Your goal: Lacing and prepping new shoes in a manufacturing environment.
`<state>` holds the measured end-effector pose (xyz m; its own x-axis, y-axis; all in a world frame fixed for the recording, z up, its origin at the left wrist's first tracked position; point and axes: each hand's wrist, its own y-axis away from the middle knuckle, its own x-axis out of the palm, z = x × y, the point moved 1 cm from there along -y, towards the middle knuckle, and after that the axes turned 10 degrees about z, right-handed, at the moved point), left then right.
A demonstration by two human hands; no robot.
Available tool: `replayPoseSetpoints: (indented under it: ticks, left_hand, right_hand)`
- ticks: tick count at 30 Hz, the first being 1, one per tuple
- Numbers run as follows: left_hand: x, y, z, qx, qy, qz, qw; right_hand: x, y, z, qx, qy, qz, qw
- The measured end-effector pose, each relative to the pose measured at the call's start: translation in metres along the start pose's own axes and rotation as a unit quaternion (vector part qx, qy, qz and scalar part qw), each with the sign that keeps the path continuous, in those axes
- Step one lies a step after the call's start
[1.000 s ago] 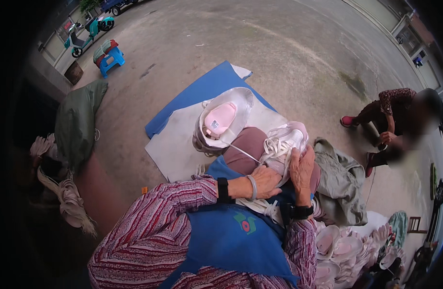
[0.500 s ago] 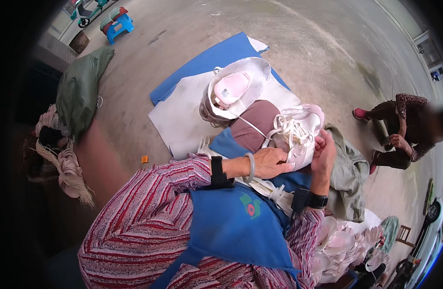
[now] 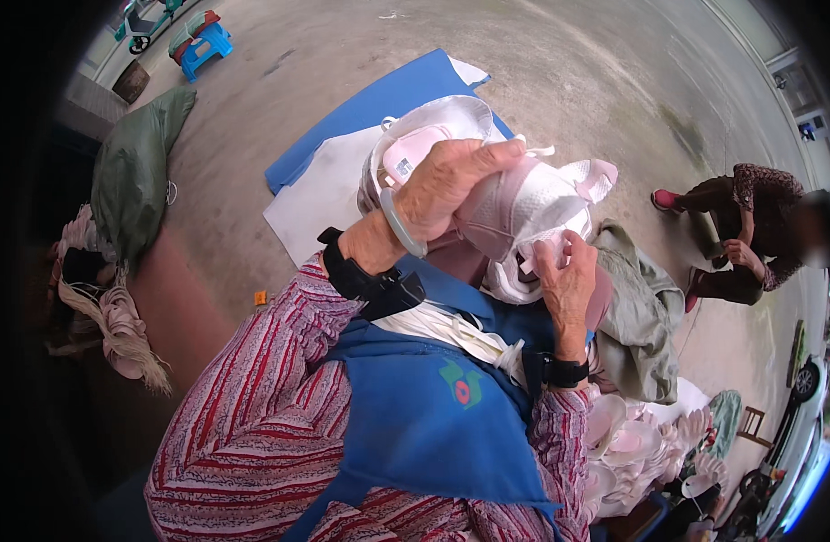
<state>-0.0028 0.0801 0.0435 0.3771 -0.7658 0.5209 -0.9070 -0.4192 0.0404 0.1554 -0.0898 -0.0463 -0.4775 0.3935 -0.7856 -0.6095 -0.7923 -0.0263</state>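
My left hand (image 3: 442,194) is closed on a pink and white shoe upper (image 3: 514,203) and lifts it above my knees. Below it, my right hand (image 3: 568,280) pinches at the upper's lower edge with thumb and fingers; what lies between those fingertips is too small to make out. A white and pink rounded part (image 3: 510,285) hangs or lies just under the upper; I cannot tell whether it belongs to the same piece. Across my blue apron (image 3: 415,415) lies a bundle of white shoelaces (image 3: 442,327).
Beyond my knees, a white round-rimmed holder (image 3: 465,107) contains a pink insole-shaped piece (image 3: 410,149), near blue and white sheeting (image 3: 320,190). Green sacks (image 3: 139,172) stand left. More pale shoe pieces (image 3: 623,443) are heaped at lower right. Another person (image 3: 749,226) sits at right.
The upper has been lifted and turned, so its loose laces no longer show. My left hand has risen to its top; my right hand has shifted slightly left, to its lower edge.
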Motion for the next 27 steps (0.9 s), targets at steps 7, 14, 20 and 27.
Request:
replayPoseSetpoints:
  ticks: [7, 14, 20, 27]
  left_hand:
    - [-0.292, 0.063, 0.052, 0.088, 0.267, 0.071, 0.957]
    - [-0.186, 0.043, 0.032, -0.156, -0.147, -0.251, 0.944]
    - [-0.184, 0.042, 0.021, -0.277, -0.440, -0.221, 0.825]
    - [-0.054, 0.007, 0.015, 0.143, -0.568, -0.120, 0.801]
  right_hand:
    - [-0.005, 0.016, 0.024, -0.057, 0.051, 0.016, 0.997]
    - [-0.008, 0.031, -0.004, -0.049, 0.071, 0.038, 0.996]
    - [0.004, 0.032, -0.007, -0.039, 0.052, -0.009, 0.998]
    - [0.001, 0.031, -0.012, -0.038, 0.036, -0.025, 0.998]
